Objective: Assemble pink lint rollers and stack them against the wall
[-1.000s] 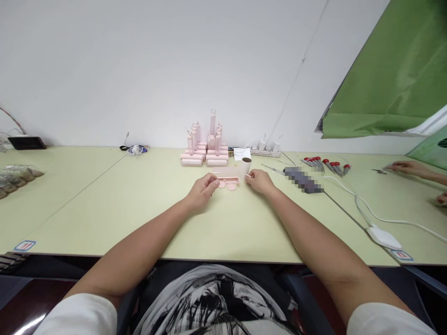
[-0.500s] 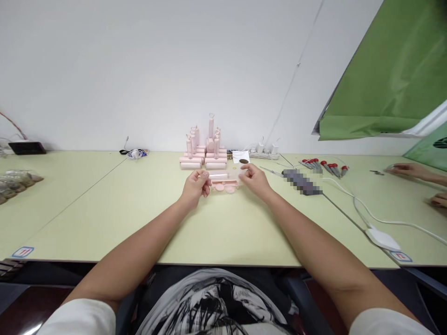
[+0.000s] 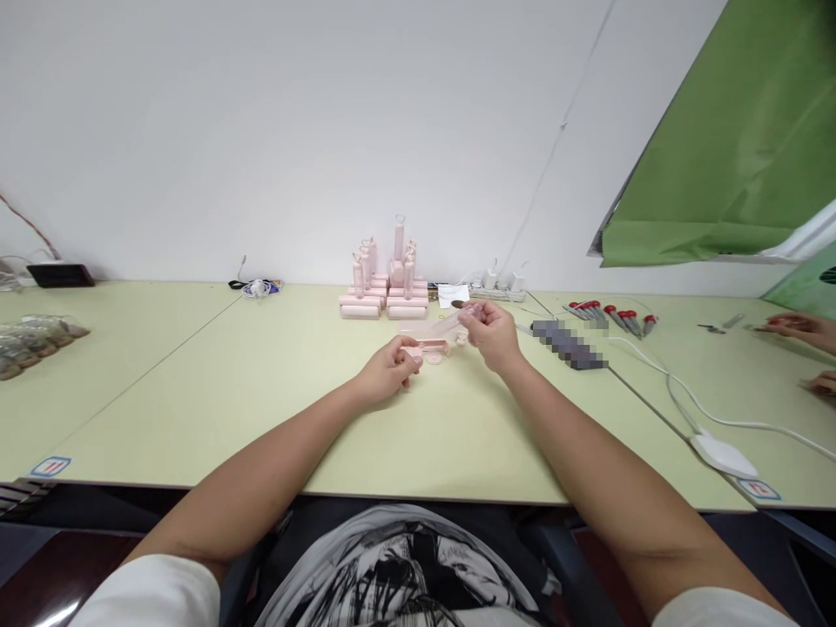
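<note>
My left hand [image 3: 392,370] is closed at the left end of a pink trough-shaped part [image 3: 431,346], its fingertips on a small pink round piece that they mostly hide. Another pink round piece [image 3: 433,358] lies just below the trough. In a pinch, my right hand [image 3: 493,331] holds a clear, pale-pink tube [image 3: 448,327] by its right end, tilted over the trough. A small pale pink piece [image 3: 461,338] is under the right fingers. Behind my hands stand several pink roller-shaped items [image 3: 408,306] with upright handles.
A white paper [image 3: 452,296] and a power strip [image 3: 506,294] lie by the wall. Right of my hand are a pixelated dark object [image 3: 567,345], several red-and-grey tools [image 3: 630,320] and a white cable [image 3: 711,411]. Another person's hands [image 3: 806,331] are at far right. Bagged items [image 3: 39,344] lie far left.
My left hand has let go of the clear tube and come down to the pink round piece. The right hand now holds the tube, tilted up to the right.
</note>
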### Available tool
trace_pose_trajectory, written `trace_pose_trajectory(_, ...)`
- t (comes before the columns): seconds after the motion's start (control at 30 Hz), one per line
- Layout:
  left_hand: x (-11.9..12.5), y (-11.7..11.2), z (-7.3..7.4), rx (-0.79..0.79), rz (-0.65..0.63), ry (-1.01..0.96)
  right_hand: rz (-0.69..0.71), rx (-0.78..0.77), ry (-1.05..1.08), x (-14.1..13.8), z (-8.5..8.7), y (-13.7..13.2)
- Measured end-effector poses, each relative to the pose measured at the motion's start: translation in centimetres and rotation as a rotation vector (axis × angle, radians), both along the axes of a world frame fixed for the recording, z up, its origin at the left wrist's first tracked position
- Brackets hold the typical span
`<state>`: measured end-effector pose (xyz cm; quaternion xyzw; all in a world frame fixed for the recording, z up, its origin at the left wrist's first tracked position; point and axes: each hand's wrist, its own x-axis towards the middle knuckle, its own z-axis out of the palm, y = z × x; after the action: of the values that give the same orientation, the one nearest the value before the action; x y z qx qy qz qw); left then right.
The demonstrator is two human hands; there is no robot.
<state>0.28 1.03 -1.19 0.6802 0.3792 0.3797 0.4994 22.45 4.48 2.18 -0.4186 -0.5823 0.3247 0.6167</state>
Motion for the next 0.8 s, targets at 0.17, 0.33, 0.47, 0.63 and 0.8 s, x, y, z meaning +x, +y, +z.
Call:
trace_pose_trajectory(0.17,-0.4,0.4,-0.7,0.116,-0.028,0.123,-0.324,0.097,-0.336,2.2,-0.5,1.3)
trace_pose_trajectory(0.33,-0.6,0.3,-0.5,0.188,-0.014,0.194,-0.293,-0.023,-0.443,2.1,-1.8,2.2)
trace_pose_trajectory(0.47,-0.6,0.2,-0.2,0.211,-0.005,0.225,-0.27,-0.078,-0.539,1.8,-2.3,2.5)
trace_pose_trajectory(0.63,-0.6,0.1,-0.1,0.236,-0.013,0.239,-0.263,-0.117,-0.599,1.8,-2.4,2.6)
trace_pose_trajectory(0.8,-0.6,0.1,-0.1,0.259,-0.006,0.267,-0.288,-0.162,-0.636,1.8,-2.6,2.7)
